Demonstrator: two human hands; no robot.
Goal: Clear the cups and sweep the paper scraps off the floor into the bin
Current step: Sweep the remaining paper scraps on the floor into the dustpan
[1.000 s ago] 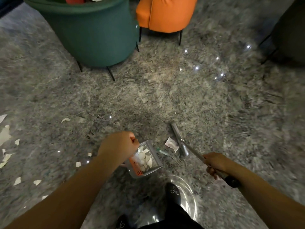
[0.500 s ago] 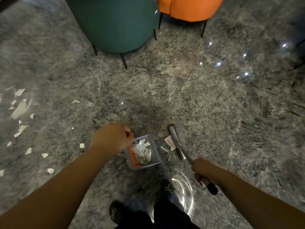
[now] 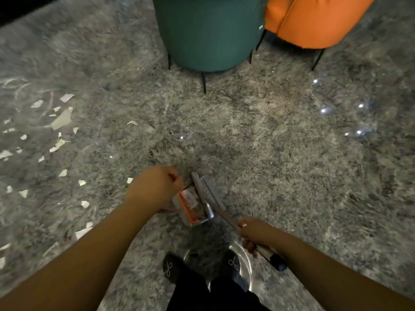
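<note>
Floor [image 3: 258,140]: grey, speckled. I log dustpan [image 3: 190,207] low centre, left hand [image 3: 155,187] fisted round its handle. Right hand [image 3: 256,234] wrapped round broom [image 3: 207,194] handle; broom head lies across pan mouth. Scraps [image 3: 61,118] scattered far left, well apart from pan. Green chair [image 3: 208,32], orange chair [image 3: 314,19] at top.

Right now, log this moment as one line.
left hand grips dustpan | right hand grips broom | broom head at dustpan mouth | paper scraps on floor, left

Broom [image 3: 210,195] lies across dustpan [image 3: 190,207]; paper scraps [image 3: 61,119] lie well left.
</note>
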